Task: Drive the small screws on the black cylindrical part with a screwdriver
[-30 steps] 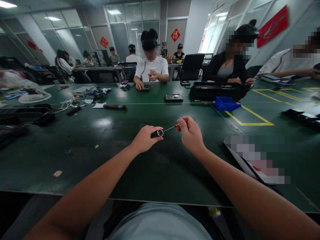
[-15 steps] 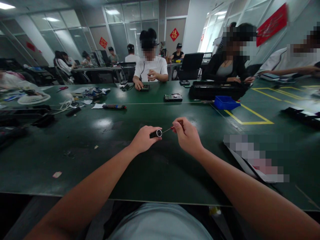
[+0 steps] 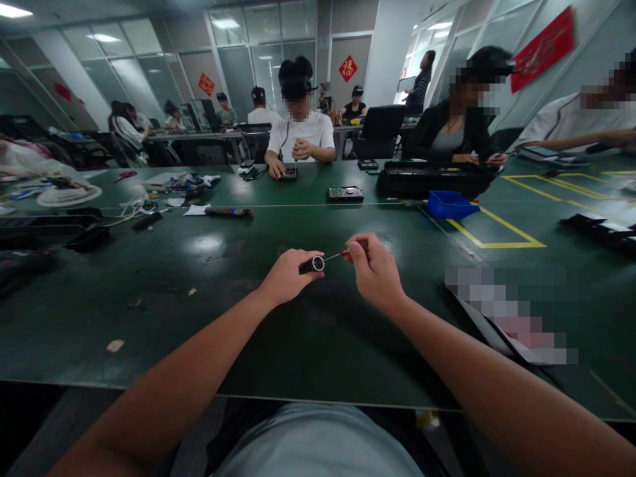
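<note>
Over the green table (image 3: 278, 358), my left hand (image 3: 287, 278) is closed around a small black cylinder (image 3: 309, 266) with a pale ring at its open end. That ringed end faces right and toward me; the rest is partly covered by my fingers. My right hand (image 3: 373, 268) grips the red handle of a screwdriver (image 3: 342, 254) between thumb and fingers. Its thin metal shaft points left, with the tip at the rim of the cylinder. Whether the tip reaches inside is too small to tell.
Farther back lie an opened electronic device (image 3: 344, 193), a blue bin (image 3: 452, 205), a long black casing (image 3: 437, 177) and a dark pen-like tool (image 3: 228, 212). A blurred-out flat item (image 3: 507, 324) rests by my right forearm. Across the table a person (image 3: 301, 136) works on a small device.
Both hands keep nearly the same place and grip. The cylinder's ringed end has turned slightly, and the view has shifted a little.
</note>
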### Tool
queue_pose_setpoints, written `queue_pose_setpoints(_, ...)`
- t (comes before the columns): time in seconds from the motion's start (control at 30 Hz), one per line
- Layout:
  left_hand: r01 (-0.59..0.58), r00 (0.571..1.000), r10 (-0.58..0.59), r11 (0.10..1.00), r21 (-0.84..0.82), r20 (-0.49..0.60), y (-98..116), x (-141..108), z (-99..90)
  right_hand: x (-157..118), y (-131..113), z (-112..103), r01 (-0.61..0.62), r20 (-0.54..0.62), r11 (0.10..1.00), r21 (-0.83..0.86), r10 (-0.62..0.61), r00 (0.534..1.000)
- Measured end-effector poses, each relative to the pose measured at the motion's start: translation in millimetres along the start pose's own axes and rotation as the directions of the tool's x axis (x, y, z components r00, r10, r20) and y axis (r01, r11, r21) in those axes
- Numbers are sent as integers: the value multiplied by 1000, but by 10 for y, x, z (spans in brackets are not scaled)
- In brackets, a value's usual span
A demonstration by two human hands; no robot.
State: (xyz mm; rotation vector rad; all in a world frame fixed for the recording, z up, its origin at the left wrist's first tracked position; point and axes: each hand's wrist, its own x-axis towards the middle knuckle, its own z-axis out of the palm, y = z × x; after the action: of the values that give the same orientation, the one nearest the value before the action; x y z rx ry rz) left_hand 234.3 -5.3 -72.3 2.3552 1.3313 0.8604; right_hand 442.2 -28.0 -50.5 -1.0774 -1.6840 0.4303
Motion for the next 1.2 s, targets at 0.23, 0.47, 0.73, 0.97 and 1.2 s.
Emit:
queue_pose_setpoints(0.23, -35, 999, 35, 999, 3, 6, -49, -2, 24, 53, -49, -66, -65, 19, 995, -81, 66, 998)
queue_pose_setpoints(0.47, -10, 1000, 10, 1000, 2, 3, -29, 0, 7, 54, -1, -42, -25, 62, 999, -21, 26, 998)
queue_pose_setpoints(0.73, -15, 1000, 15, 1000, 11, -4, -43, 3, 13, 47, -1, -44, -21, 62, 996, -87, 26, 998)
queue_pose_setpoints(0.97, -8, 1000, 8, 1000, 14, 7, -50, 2, 16, 29, -2, -44, -32, 88, 998, -61, 38, 995)
queue_pose_setpoints(1.2, -2, 1000, 3, 1000, 11, -12, -33, 12, 10, 43, 58, 34, -132, 7, 962, 237, 134, 991)
